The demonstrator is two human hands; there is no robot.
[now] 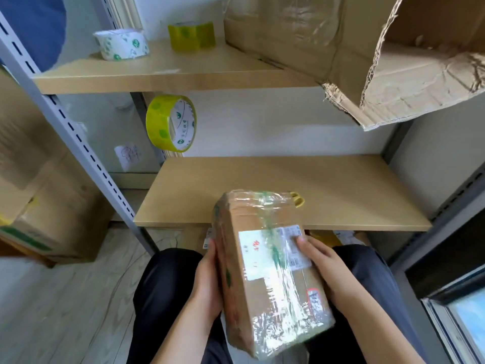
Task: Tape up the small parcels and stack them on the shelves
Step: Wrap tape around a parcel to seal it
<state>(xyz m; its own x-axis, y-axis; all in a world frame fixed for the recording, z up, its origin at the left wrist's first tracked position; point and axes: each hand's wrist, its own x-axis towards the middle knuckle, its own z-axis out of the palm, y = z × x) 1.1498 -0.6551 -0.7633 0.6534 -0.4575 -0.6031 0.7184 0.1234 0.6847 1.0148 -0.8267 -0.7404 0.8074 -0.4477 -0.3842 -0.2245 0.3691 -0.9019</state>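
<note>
Cardboard parcel [270, 271], glossy crinkled tape

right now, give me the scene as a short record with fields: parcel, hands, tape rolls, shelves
parcel: small taped parcel held above the lap, front of lower shelf
left hand: left hand grips its left side
right hand: right hand grips its right side, fingertips on the label
tape rolls: white roll and yellow roll on upper shelf; hanging yellow roll at the post
other: torn open carton on upper shelf
</note>
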